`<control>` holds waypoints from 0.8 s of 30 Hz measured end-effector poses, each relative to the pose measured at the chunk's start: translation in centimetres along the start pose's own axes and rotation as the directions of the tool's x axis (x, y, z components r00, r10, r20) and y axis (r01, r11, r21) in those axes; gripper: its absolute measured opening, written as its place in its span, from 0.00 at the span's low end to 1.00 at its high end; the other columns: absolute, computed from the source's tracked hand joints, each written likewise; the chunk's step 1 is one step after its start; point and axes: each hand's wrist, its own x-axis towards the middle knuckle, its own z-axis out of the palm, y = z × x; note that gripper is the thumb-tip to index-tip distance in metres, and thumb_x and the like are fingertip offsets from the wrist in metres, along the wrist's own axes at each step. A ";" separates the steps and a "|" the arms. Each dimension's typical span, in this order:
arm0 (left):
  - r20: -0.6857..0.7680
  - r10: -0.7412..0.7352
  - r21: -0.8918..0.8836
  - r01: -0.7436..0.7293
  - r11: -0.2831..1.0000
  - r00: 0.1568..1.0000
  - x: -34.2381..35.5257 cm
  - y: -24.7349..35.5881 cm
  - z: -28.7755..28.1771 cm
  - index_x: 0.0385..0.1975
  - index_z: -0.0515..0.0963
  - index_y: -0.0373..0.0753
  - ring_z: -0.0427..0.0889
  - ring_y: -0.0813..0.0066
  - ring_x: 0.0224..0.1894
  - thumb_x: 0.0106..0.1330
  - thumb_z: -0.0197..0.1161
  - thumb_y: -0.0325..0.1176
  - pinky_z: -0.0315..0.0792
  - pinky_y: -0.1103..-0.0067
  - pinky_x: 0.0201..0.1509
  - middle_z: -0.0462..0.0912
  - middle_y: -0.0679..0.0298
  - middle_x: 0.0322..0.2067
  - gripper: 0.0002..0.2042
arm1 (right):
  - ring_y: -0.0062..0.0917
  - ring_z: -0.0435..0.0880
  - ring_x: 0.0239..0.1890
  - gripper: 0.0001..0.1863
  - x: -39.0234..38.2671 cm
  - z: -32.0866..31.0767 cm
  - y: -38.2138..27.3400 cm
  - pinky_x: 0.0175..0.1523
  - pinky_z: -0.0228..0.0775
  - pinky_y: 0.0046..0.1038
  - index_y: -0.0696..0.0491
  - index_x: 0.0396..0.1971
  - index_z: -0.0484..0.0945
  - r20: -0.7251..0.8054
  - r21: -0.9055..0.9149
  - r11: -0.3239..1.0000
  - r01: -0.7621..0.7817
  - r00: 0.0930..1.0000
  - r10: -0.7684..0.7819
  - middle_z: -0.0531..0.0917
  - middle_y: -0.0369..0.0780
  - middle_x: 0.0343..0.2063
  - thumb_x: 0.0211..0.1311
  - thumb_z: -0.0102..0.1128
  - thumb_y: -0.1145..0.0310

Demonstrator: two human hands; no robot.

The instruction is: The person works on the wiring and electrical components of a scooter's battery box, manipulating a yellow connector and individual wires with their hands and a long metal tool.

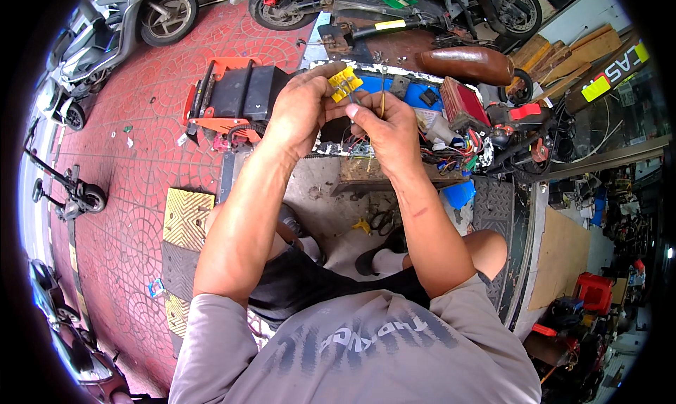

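Note:
My left hand (294, 112) is closed on a small, bright yellow, blocky plastic piece (344, 84), held up between thumb and fingers above the workbench. My right hand (393, 135) meets it from the other side, thumb and fingers pinched together. Between them a thin dark rod or wire (354, 98) runs toward the yellow piece; its exact kind is too small to tell. A thin yellowish wire (383, 98) rises beside the right fingers. Under both hands, thin coloured wires (362, 149) hang at the near edge of the cluttered bench.
A black and orange box-like unit (243, 94) stands left of the bench. On the bench lie a red box (465, 101), a brown motorcycle seat (468, 65) and tangled wires. Yellow-handled scissors (362, 226) lie on the ground by my feet. Parked scooters (91, 62) stand farther left.

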 end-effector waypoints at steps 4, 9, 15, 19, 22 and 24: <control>0.076 0.052 -0.063 -0.047 0.997 0.996 0.0 -0.1 -0.1 0.70 0.64 0.23 0.82 0.47 0.62 0.68 0.43 0.22 0.79 0.62 0.67 0.76 0.42 0.62 0.28 | 0.12 0.77 0.25 0.05 0.0 -0.3 0.5 0.31 0.69 0.18 0.59 0.35 0.83 0.004 -0.029 0.999 0.041 0.999 -0.041 0.84 0.32 0.26 0.64 0.69 0.75; 0.084 0.114 -0.205 -0.095 0.974 0.990 0.1 -0.7 0.3 0.69 0.64 0.23 0.78 0.45 0.67 0.67 0.43 0.20 0.75 0.59 0.72 0.75 0.41 0.62 0.28 | 0.10 0.74 0.24 0.06 -0.1 -0.5 0.5 0.30 0.64 0.18 0.58 0.33 0.83 -0.027 -0.051 0.998 0.031 0.999 -0.032 0.81 0.31 0.24 0.64 0.69 0.72; 0.092 0.158 -0.333 -0.119 0.935 0.983 0.8 -2.4 0.7 0.65 0.67 0.25 0.81 0.49 0.62 0.66 0.43 0.18 0.75 0.60 0.72 0.76 0.41 0.61 0.25 | 0.11 0.72 0.24 0.07 0.2 -1.2 -0.7 0.31 0.66 0.18 0.55 0.32 0.82 0.035 0.042 0.996 -0.078 0.996 0.076 0.79 0.30 0.23 0.65 0.69 0.68; 0.098 0.181 -0.358 -0.135 0.924 0.979 0.8 -2.8 1.0 0.63 0.69 0.26 0.82 0.51 0.59 0.67 0.44 0.17 0.76 0.62 0.70 0.77 0.39 0.60 0.23 | 0.11 0.72 0.23 0.07 0.5 -1.5 -1.0 0.31 0.65 0.17 0.55 0.32 0.83 0.042 0.114 0.985 -0.130 0.991 0.126 0.78 0.29 0.22 0.64 0.69 0.68; 0.116 0.195 -0.363 -0.141 0.921 0.974 1.0 -3.2 0.8 0.62 0.70 0.27 0.82 0.51 0.59 0.67 0.47 0.17 0.77 0.62 0.70 0.77 0.38 0.59 0.22 | 0.11 0.72 0.23 0.07 0.6 -1.4 -1.0 0.30 0.65 0.16 0.55 0.32 0.83 0.031 0.128 0.981 -0.145 0.989 0.142 0.77 0.28 0.22 0.64 0.69 0.67; 0.125 0.204 -0.366 -0.146 0.919 0.971 1.2 -3.4 0.6 0.63 0.70 0.28 0.82 0.51 0.59 0.68 0.49 0.17 0.77 0.62 0.70 0.77 0.37 0.59 0.22 | 0.10 0.71 0.22 0.07 0.6 -1.5 -1.0 0.30 0.64 0.16 0.54 0.33 0.83 0.032 0.128 0.980 -0.155 0.988 0.152 0.77 0.28 0.22 0.64 0.69 0.67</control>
